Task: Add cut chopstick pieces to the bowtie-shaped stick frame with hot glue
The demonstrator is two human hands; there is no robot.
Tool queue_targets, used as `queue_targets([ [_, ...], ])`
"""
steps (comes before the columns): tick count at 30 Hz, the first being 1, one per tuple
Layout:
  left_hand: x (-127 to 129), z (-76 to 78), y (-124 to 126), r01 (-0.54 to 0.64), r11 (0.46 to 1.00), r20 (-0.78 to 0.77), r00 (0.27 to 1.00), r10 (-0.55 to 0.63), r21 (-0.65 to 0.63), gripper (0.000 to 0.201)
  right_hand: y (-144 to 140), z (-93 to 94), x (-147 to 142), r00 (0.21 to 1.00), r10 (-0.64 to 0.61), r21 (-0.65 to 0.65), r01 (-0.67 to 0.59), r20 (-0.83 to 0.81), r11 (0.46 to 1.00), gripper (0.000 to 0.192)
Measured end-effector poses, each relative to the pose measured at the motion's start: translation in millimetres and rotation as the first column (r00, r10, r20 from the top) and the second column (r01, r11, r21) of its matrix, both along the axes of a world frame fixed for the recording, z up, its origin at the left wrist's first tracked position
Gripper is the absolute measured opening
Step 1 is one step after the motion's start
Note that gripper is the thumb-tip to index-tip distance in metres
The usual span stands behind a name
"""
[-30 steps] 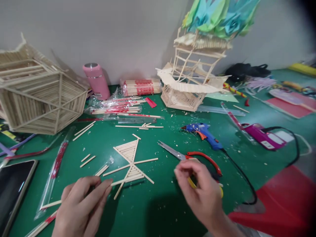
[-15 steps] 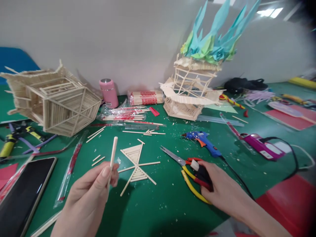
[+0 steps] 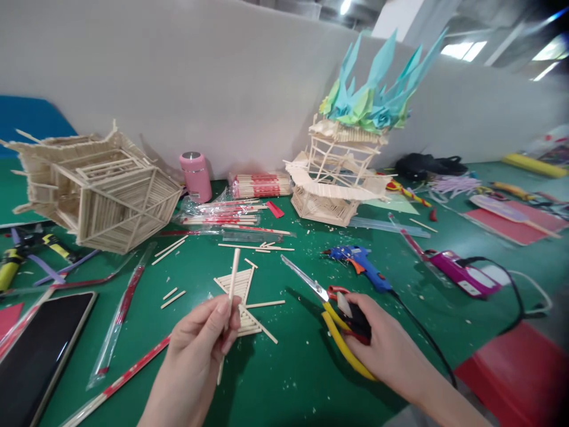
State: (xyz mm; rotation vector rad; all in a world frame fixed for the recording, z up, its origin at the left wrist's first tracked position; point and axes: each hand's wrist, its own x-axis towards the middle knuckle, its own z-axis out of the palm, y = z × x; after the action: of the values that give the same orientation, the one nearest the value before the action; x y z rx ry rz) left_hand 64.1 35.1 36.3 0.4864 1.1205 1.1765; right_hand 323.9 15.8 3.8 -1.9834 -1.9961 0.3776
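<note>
My left hand (image 3: 198, 341) pinches a pale wooden stick (image 3: 234, 270) nearly upright between thumb and fingers. Behind it, a flat star-shaped piece of glued sticks (image 3: 237, 283) lies on the green table (image 3: 284, 379), partly hidden by this hand. My right hand (image 3: 384, 335) is closed around long-nose pliers (image 3: 335, 329) with yellow and red handles; a black part with a pale tip also shows in its grasp. The pliers' jaws point up and left, above the tabletop, casting a shadow. To their right lies a blue glue gun (image 3: 360, 264).
A stick-built model (image 3: 128, 204) lies at the left; another (image 3: 329, 193) with blue paper leaves stands at the back. A pink flask (image 3: 195, 178), bundled sticks (image 3: 260, 185), a phone (image 3: 44, 338) and a magenta device (image 3: 462, 274) with a cord lie around.
My left hand has moved right with the stick, now in front of the star-shaped piece. The pliers are lifted slightly in my right hand. The camera view has tilted up a little.
</note>
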Motion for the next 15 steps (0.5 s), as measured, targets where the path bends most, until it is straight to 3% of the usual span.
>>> queue_targets([
  [5,18.1,-5.2,-11.2,0.219,0.969,-0.146,0.968,-0.202,0.111,0.023,-1.1,15.9,-29.9,0.989,0.089,0.127,-0.074,-0.116,0.989,0.034],
  [8,25.3,-5.8,-15.1,0.288,0.945,-0.163,0.951,-0.263,0.156,0.021,-3.8,23.5,-49.1,0.973,0.165,0.164,-0.139,-0.160,0.977,0.041],
  [11,27.2,-7.0,-18.0,0.273,0.950,-0.167,0.954,-0.248,0.150,0.019,-6.5,28.9,-61.4,0.944,0.252,0.129,-0.228,-0.215,0.965,0.049],
  [15,25.0,-10.1,-22.9,0.166,0.981,-0.198,0.969,-0.145,0.096,0.023,-9.1,36.6,-62.1,0.893,0.362,0.100,-0.348,-0.268,0.932,0.049],
])
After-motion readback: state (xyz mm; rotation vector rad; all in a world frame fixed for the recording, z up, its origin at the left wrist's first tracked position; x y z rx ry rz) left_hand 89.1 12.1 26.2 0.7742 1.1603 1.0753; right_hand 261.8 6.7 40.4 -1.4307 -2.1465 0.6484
